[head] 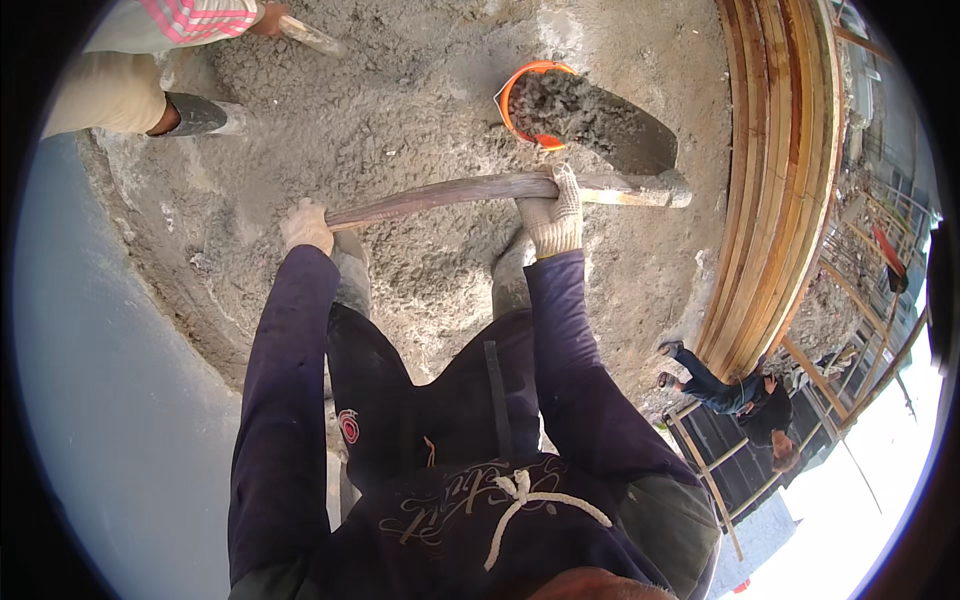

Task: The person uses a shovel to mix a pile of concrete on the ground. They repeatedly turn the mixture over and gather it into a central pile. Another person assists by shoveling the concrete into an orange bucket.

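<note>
With both gloved hands I hold a hoe by its wooden handle (442, 196), which lies crosswise in front of my legs. My left hand (307, 225) is closed around the handle's end. My right hand (551, 214) grips it farther along, towards the head. The metal hoe blade (651, 146) points away from me. Wet concrete (559, 105) covers part of the blade and reaches into a bucket with an orange rim (516, 82). How full the bucket is cannot be seen. My boots stand on ground (427, 292) spread with rough, wet concrete.
At upper left another person's hand (268, 20) holds a wooden handle (311, 36); their boot (202, 116) stands in the concrete. Long wooden planks (772, 172) are stacked on the right. A person in dark clothes (750, 397) is near their lower end. A grey wall (135, 337) borders the left side.
</note>
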The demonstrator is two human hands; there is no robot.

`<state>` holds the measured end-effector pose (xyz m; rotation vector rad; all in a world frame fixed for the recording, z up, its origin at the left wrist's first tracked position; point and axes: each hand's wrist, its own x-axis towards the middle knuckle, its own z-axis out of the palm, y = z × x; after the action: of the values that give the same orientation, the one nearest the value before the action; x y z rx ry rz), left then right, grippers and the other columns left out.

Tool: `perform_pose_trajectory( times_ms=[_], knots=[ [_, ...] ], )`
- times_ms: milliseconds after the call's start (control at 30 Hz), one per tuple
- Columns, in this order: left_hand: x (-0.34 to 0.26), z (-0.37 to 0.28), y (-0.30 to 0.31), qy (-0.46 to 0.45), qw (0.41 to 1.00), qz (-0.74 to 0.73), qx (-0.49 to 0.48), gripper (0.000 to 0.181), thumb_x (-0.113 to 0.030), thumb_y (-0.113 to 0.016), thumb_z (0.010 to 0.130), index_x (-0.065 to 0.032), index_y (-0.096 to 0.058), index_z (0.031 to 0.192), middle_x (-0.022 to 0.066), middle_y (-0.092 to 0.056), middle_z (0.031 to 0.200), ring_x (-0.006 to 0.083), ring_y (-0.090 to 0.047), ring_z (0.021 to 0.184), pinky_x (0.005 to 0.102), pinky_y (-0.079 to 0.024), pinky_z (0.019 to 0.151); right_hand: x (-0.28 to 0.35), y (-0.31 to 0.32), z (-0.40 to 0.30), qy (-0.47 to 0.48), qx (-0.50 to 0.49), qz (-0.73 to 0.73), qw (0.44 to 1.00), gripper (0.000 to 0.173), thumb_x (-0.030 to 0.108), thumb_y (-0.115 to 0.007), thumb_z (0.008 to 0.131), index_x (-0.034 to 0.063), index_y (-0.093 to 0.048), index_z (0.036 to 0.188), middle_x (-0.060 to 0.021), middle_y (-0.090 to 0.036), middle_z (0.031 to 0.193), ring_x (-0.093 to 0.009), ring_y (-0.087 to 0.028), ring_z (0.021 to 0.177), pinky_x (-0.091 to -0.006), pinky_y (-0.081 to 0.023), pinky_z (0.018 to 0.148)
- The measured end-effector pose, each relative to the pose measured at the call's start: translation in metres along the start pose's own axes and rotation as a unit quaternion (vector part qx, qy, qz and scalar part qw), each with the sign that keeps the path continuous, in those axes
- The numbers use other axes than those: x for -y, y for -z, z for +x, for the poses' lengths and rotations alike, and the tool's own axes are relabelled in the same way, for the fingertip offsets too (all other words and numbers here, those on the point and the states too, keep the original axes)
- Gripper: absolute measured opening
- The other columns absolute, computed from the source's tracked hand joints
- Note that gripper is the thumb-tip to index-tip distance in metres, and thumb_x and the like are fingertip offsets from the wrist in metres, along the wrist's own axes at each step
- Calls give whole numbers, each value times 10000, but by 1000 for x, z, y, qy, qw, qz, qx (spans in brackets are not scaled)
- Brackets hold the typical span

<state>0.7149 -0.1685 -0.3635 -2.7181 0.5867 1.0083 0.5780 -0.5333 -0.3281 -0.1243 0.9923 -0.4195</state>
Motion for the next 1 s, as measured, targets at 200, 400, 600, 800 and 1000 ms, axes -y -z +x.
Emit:
perform_pose_trajectory(
  times_ms=[200, 400, 600, 800, 1000],
  knots=[
    [-62, -98, -10, -271, 948, -87, 146, 406, -238, -744, 738, -114, -665, 1116, 109, -619, 1088, 316, -573, 1114, 446, -454, 939, 74, 76, -57, 73, -98, -60, 991, 194, 273, -719, 840, 146, -583, 781, -104, -632, 784, -294, -613, 770, -530, -511, 854],
    [-172, -138, -1, -226, 913, -163, 297, 366, -262, -677, 824, -76, -602, 1129, 183, -700, 886, 370, -687, 845, 482, -531, 768, 112, 185, 37, 32, -209, -84, 974, 157, 182, -692, 857, 128, -548, 829, -73, -574, 730, -249, -583, 682, -430, -535, 674],
    [-222, -102, -6, -175, 925, -185, 281, 351, -262, -677, 804, -42, -615, 1071, 222, -694, 924, 399, -674, 903, 498, -523, 796, 47, 289, 122, 25, -219, -281, 934, 247, 183, -710, 860, 74, -562, 1026, -78, -609, 857, -230, -617, 724, -375, -536, 648],
    [-87, -164, 20, -53, 954, -112, 275, 339, -261, -664, 818, -42, -603, 1070, 224, -695, 879, 420, -675, 876, 513, -523, 786, -195, 230, 60, -75, -352, -265, 894, 426, 222, -756, 832, 21, -549, 1145, -88, -642, 922, -233, -606, 744, -400, -495, 670],
    [-132, -209, 78, -38, 951, -28, 305, 317, -233, -653, 829, -10, -562, 1036, 237, -695, 858, 404, -693, 832, 499, -542, 771, -191, 220, -13, -279, -242, -65, 927, 221, 226, -689, 918, 124, -562, 1067, -16, -586, 783, -186, -572, 636, -395, -520, 601]
  ],
)
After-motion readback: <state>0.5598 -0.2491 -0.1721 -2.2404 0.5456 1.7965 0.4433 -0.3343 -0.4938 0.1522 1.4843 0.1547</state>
